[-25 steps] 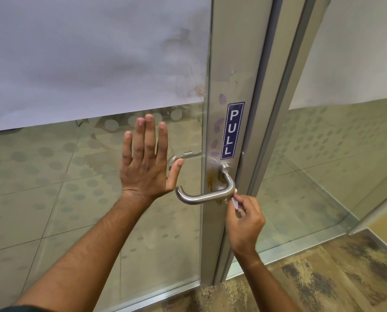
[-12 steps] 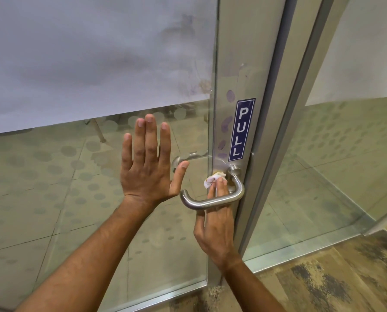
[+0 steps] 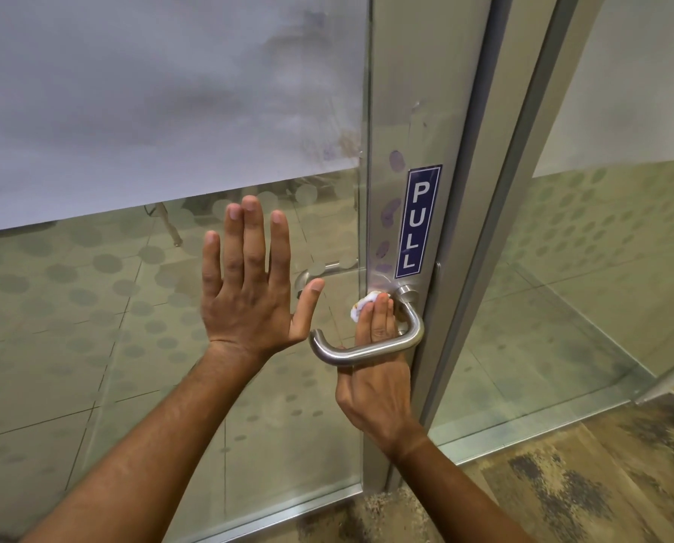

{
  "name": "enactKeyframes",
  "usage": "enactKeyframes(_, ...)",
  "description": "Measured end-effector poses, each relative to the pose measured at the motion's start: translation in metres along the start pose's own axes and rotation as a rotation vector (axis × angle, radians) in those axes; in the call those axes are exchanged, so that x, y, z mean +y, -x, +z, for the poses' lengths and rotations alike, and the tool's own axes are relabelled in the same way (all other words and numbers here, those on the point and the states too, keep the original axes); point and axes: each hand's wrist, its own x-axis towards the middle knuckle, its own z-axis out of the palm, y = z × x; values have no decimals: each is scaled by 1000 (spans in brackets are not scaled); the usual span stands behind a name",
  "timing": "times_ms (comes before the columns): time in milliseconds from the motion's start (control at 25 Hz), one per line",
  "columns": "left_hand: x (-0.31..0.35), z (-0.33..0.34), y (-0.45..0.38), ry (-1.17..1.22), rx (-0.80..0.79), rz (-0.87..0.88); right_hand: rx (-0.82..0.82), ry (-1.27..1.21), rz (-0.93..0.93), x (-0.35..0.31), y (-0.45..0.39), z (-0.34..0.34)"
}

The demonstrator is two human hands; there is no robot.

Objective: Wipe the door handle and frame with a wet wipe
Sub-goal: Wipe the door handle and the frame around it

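Head view: left hand (image 3: 249, 295) is pressing spread flat on the glass door (image 3: 131, 346); right hand (image 3: 374, 370) is reaching behind the lever handle (image 3: 370, 348), its fingers pressing a crumpled wet wipe (image 3: 361, 305) against the door's metal frame (image 3: 410, 92).

Most of the wet wipe (image 3: 358, 306) tucked under the fingers of the right hand (image 3: 374, 389), part of those fingers behind the door handle (image 3: 366, 352), both arms cut off at the bottom edge, door frame (image 3: 410, 111) running past the top edge, room behind the frosted glass (image 3: 151, 92) too cloudy to make out
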Motion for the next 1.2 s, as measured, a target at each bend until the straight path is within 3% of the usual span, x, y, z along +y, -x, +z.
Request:
enactKeyframes(160, 1, -1, -1, -4, -8, -15, -10, 34, 81, -5, 21, 3)
enactKeyframes(400, 1, -3, -2, -7, -20, -20, 11, -42, 81, -8, -6, 0)
enactKeyframes(880, 0, -4, -2, 11, -44, -26, -44, 145, -47, 9, 7, 0)
enactKeyframes(1200, 1, -5, -1, 11, -34, -33, 5, 135, 34, -5, -9, 3)
